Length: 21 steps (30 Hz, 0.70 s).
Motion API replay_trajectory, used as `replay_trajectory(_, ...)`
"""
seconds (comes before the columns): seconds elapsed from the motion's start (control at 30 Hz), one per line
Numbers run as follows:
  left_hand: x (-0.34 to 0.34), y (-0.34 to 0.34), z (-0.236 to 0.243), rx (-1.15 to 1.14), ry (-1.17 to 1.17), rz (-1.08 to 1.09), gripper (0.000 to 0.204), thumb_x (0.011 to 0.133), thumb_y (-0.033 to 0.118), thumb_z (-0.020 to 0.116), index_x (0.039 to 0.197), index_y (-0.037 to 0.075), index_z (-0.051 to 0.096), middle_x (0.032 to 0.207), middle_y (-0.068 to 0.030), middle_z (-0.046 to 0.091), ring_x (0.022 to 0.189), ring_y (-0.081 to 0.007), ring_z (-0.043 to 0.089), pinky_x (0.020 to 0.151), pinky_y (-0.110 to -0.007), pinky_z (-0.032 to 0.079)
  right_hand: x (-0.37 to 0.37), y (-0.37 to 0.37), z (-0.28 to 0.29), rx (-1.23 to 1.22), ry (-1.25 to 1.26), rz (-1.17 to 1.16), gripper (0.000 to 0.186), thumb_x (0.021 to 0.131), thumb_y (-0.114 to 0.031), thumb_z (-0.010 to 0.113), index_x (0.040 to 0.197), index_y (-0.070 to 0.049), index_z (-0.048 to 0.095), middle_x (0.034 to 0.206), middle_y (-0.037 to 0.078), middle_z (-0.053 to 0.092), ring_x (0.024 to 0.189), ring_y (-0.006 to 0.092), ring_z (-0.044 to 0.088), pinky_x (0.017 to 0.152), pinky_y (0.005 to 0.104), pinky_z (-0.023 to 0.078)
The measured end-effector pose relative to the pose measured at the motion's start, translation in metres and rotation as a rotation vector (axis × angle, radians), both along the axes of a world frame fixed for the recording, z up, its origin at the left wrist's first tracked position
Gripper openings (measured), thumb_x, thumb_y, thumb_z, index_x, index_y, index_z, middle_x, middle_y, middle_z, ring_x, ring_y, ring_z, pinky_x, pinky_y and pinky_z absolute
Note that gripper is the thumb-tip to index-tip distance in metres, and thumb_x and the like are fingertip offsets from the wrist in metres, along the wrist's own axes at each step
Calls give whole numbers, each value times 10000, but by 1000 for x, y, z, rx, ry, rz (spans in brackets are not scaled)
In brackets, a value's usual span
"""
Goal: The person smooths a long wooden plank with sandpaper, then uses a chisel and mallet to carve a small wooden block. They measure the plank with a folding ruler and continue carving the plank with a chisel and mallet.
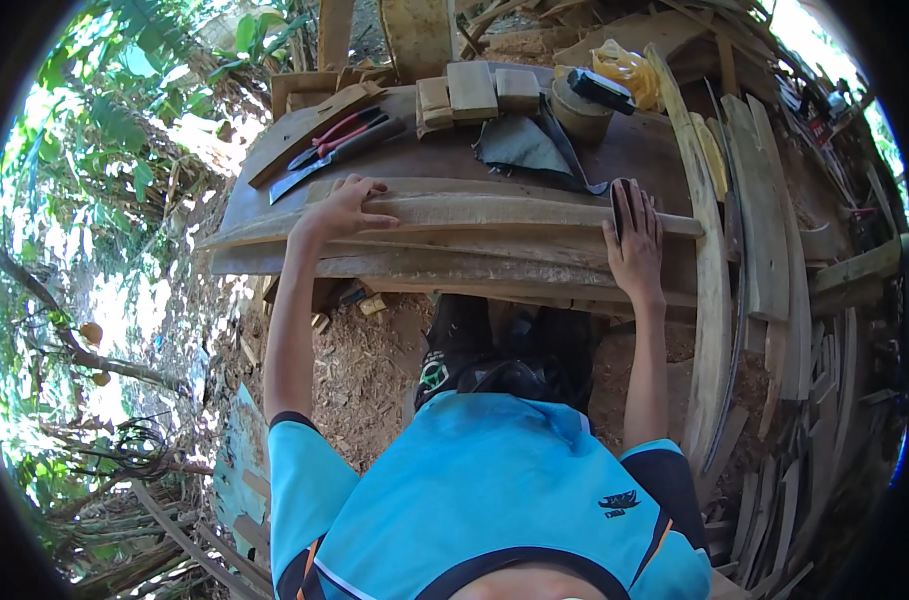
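A long, pale wooden strip lies crosswise in front of me on top of other boards at the bench's near edge. My left hand grips it toward its left end, fingers over the far side and thumb apart on the near side. At the strip's right end, my right hand presses a dark brown piece of sandpaper against the wood, its fingers fairly straight. Part of the sandpaper is covered by the fingers. Beyond the strip, a grey-green cloth-like sheet rests on the brown bench top.
Red-handled pliers and a dark-handled blade lie at the back left. Wood blocks, a tub with a black object on it, and a yellow bag stand behind. Long planks line the right side.
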State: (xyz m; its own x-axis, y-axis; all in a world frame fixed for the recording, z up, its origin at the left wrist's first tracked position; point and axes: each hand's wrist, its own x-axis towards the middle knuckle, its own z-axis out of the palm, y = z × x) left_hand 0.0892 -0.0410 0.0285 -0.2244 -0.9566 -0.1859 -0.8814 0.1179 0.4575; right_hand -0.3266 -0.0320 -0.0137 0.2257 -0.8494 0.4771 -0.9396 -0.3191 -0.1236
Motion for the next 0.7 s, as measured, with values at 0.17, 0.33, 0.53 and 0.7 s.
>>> replay_trajectory(0.17,1,-1,3,-58,-49,-12,694,578,416,792,1094,33,531,1075,-155,532,1021,-288,509,911,-361,379,1,9,2,-33,-40,18,483,946,-342,346,1392,-166,291,1419,116,296,1311,277,273,1073,428,198)
replay_trajectory(0.33,-17,26,7,-240,-82,32,640,524,389,802,1017,53,572,945,-141,603,931,-310,537,861,-388,379,-2,12,1,-59,-323,-154,476,952,-300,317,1382,-96,297,1384,139,355,1305,297,287,1072,438,198)
replay_trajectory(0.53,-31,49,4,-435,-179,39,496,537,327,781,937,86,616,933,-40,615,906,-262,543,827,-377,378,122,44,-7,-33,-323,-104,510,934,-322,351,1393,-113,275,1440,112,269,1337,289,227,1085,514,92)
replay_trajectory(0.7,-37,55,3,-442,-221,82,436,548,320,775,909,124,626,893,-9,609,867,-237,546,785,-368,377,137,50,-10,54,-88,165,508,924,-341,371,1395,-180,273,1451,60,258,1345,233,217,1070,560,49)
